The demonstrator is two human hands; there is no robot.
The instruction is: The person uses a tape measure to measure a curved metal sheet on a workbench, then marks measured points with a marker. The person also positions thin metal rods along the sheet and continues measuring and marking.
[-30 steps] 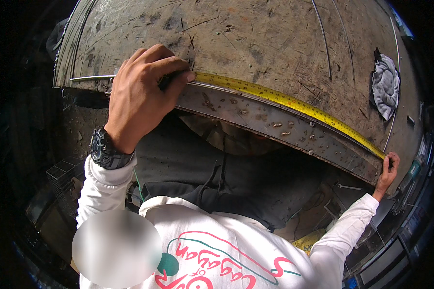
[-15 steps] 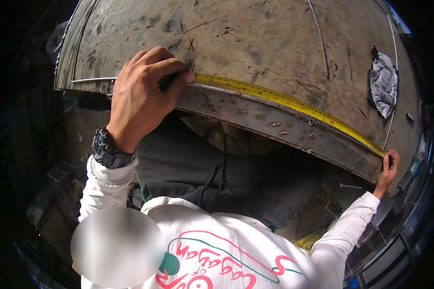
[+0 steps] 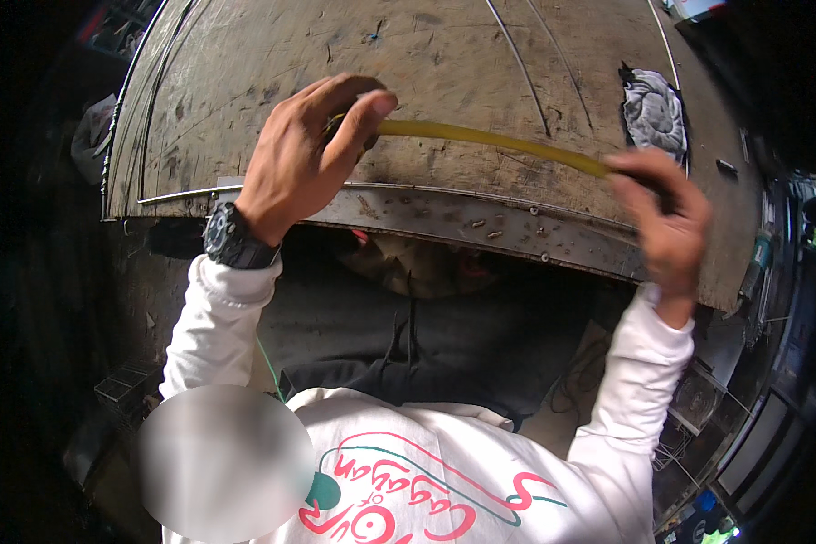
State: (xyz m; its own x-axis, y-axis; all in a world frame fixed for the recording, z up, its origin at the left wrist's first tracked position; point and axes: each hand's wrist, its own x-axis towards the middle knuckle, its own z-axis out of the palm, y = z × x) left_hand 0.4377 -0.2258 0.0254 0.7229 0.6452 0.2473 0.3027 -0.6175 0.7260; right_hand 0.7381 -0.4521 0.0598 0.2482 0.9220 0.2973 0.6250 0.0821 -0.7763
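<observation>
Clearly the tape (image 3: 480, 138) was the thing in hand: a yellow strip stretched taut between my two hands, raised a little above the counter (image 3: 272, 63) and running across its near part, left to right. My left hand (image 3: 308, 154) had its thumb and fingers closed on the left end, pinching it just beyond the metal edge strip (image 3: 444, 213). My right hand (image 3: 666, 213) was blurred, but its fingers were curled shut on the other end, near the counter's right corner.

Judging by that, the tape was pulled out and held straight but not laid flat on the wood, and neither end sat against an edge or a mark that I could make out. So I took the stretching as done, while the setting down and the reading were not; I saw no pencil or fresh line anywhere.

Further out, the worn wooden top carried thin curved scratches and a crumpled grey rag (image 3: 655, 111) at its far right. A dark watch (image 3: 236, 240) sat on my left wrist above the white sleeve (image 3: 218, 317). Below the counter lay dark clutter I could not identify.
</observation>
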